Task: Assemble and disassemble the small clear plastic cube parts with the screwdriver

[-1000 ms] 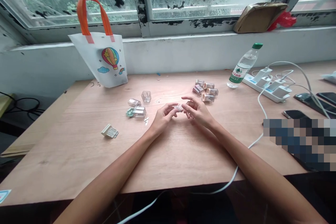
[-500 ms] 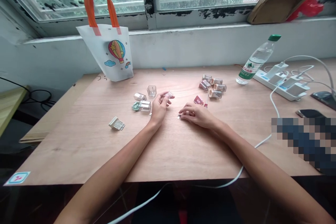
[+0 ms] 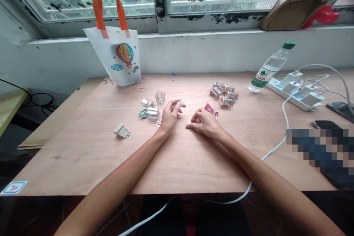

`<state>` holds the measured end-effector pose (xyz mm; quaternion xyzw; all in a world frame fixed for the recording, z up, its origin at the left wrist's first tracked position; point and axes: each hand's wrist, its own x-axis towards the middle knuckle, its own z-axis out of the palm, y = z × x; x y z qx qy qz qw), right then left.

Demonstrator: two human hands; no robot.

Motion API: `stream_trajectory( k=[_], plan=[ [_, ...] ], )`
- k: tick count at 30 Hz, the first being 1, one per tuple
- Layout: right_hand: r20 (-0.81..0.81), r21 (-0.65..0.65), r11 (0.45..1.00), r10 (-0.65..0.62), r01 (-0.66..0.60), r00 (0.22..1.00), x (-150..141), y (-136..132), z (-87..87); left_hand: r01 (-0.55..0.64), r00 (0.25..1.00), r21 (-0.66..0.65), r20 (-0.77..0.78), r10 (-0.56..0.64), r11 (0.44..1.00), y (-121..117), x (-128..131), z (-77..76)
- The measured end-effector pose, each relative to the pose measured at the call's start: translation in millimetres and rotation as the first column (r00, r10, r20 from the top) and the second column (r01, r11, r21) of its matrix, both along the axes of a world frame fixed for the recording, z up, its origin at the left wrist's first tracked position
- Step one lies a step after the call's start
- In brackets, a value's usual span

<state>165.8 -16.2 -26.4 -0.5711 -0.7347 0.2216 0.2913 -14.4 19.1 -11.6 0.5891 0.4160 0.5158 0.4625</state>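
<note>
Surface: plywood tabletop (image 3: 83, 155) beneath a window.
Left hand (image 3: 171, 115): half-curled, pinching a small clear plastic piece (image 3: 180, 103).
Right hand (image 3: 205, 122): curled, fingertips down on the tabletop, near a red-handled screwdriver (image 3: 217, 111); any grip was too small to tell.

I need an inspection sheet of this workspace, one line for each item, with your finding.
Surface: plywood table, bare wood.
Job's things: clear plastic box left of the hands; cluster of small filled boxes to the right.
Clutter: water bottle, tote bag.
Hands: left hand holds small clear plastic piece; right hand rests beside small red-handled screwdriver.
Cables: white cable from power strip crosses the table, over its front edge.
Surroundings: grimy window, brown parcel on the sill.
</note>
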Motion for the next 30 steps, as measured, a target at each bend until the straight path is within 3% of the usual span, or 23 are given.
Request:
stream_trajectory(
  k=[11,24,30],
  plan=[
    [-0.035,-0.020,0.993,0.112,-0.113,0.993,6.6,0.8,6.6,0.022,1.000,-0.016,-0.011,-0.022,1.000,-1.9,-0.2,4.2],
    [-0.098,-0.048,0.991,0.117,-0.122,0.988,8.4,4.2,3.6,0.025,1.000,-0.026,-0.009,-0.025,0.999,-3.5,0.7,7.2],
    [-0.283,-0.029,0.988,0.139,-0.154,0.949,9.1,3.8,5.1,0.023,1.000,-0.027,-0.012,-0.023,0.999,-2.8,0.4,6.7]
  ],
)
